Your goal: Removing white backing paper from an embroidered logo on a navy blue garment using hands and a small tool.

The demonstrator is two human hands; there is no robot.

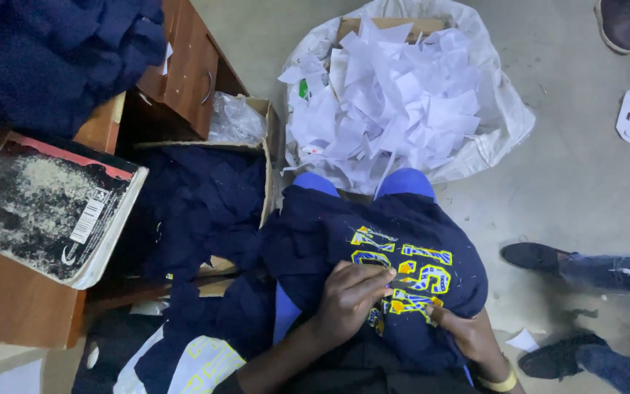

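A navy garment (pixel 344 233) with a yellow and blue printed patch (pixel 410 273) lies over my lap and knees. My left hand (pixel 351 295) rests on the print, its fingertips pinched together at the patch's edge. My right hand (pixel 468 332), with a yellow band at the wrist, grips the cloth just below the patch. Whether a small tool is between the fingers I cannot tell.
A white sack (pixel 501 124) full of white paper scraps stands ahead of my knees. A cardboard box (pixel 267 157) of navy cloth sits at the left beside a wooden desk (pixel 23 306) with a worn book (pixel 45 208) and an open drawer (pixel 184 69). Another person's shoes (pixel 534 255) are at the right.
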